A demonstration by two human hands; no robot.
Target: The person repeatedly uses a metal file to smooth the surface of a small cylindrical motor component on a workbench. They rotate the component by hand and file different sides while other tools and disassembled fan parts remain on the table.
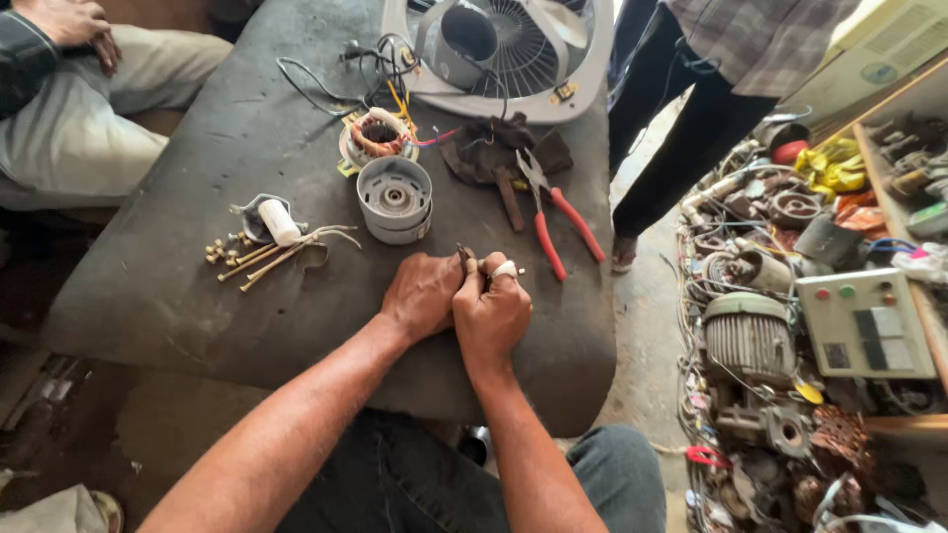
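Observation:
My left hand (423,294) and my right hand (491,312) are pressed together near the front of a dark grey table (197,247). Both are closed around a small dark part (464,256) whose tip pokes up between the thumbs; its shape is mostly hidden. A light ring or band shows on a right finger. Just beyond my hands stands a grey round motor housing (395,198). Behind it lies a copper-wound stator (376,136) with coloured wires. Red-handled pliers (554,220) lie to the right of my hands.
Long brass bolts and nuts (247,260) and a white capacitor (278,221) lie at the left. A white fan frame (499,49) sits at the far edge. One person sits at the upper left, another stands at the upper right. Motors and scrap (755,331) crowd the floor on the right.

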